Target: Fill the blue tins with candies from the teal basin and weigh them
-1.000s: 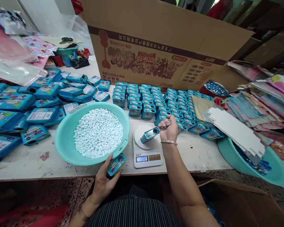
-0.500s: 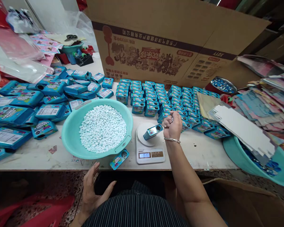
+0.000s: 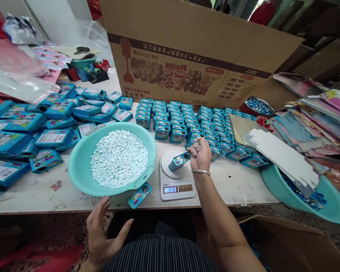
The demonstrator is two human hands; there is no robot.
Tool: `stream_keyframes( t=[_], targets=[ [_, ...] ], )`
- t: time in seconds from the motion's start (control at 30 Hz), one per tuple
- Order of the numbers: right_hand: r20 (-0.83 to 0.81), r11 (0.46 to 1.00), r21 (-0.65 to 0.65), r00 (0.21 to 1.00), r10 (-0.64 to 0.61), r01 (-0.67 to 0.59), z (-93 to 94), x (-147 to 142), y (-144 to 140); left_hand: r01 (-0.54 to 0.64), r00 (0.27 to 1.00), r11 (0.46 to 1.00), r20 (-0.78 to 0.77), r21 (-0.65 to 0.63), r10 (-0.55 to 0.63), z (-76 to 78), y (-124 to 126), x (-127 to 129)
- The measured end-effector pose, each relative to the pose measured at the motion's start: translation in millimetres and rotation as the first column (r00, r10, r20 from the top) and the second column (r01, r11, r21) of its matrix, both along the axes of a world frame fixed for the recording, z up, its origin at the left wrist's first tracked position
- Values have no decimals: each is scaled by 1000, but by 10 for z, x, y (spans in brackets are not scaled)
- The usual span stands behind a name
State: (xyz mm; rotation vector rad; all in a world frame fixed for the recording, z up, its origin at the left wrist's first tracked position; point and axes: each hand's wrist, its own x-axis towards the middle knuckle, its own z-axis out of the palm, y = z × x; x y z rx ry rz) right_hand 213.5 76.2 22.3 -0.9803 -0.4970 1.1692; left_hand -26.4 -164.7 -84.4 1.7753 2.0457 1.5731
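Two hands are at work over the worktop (image 3: pixel 238 185). The right hand (image 3: pixel 200 155) is curled near a small blue box (image 3: pixel 179 161) lying on the white scale (image 3: pixel 176 177); I cannot tell what its pinched fingers hold. The left hand (image 3: pixel 100 236) hangs open and empty below the near edge, just short of another blue box (image 3: pixel 139 195) beside the teal basin (image 3: pixel 79 170) of white tablets (image 3: pixel 119 158). Rows of blue boxes (image 3: pixel 187 121) stand farther back, before a big carton (image 3: pixel 192 56).

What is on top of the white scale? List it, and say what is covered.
One small blue box lies on the scale, the right hand touching its end. The box's contents cannot be seen.
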Motion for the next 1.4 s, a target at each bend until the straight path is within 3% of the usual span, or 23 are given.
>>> stream_keyframes(
  t=[0.33, 0.53, 0.63, 0.77, 0.9, 1.03, 1.13, 1.27, 1.4],
  targets=[
    [-55, 998, -56, 998, -12, 9, -27, 11, 52, 62, 997, 997, 46, 35, -64, 190, 86, 34],
    [-169, 995, -85, 985, 36, -51, 123, 185, 79, 66, 997, 995, 43, 72, -69, 326, 114, 11],
    [-210, 996, -64, 977, 46, -61, 232, 324, 63, 101, 995, 986, -7, 132, -101, 491, 247, -72],
    [-278, 999, -27, 961, 16, -25, 304, 491, -11, 220, 973, 960, -112, 172, -203, 864, 605, -151],
    [-314, 1000, -30, 949, -11, 2, 240, 621, -117, 406, 894, 914, -200, -17, -401, 1252, 1073, -3],
    [-280, 1000, -16, 960, -24, 21, 126, 679, -213, 575, 742, 777, -238, -255, -627, 1408, 1536, 365],
    [-305, 999, -36, 952, -30, 20, 81, 634, -237, 581, 651, 693, -266, -427, -710, 1355, 1832, 702],
    [-314, 1000, -15, 950, 2, -7, 85, 607, -225, 412, 571, 611, -331, -676, -751, 1181, 2108, 1104],
    [-336, 997, 33, 941, -48, 63, 65, 880, -315, 409, 470, 550, -348, -728, -811, 1084, 2255, 1386]
  ],
)
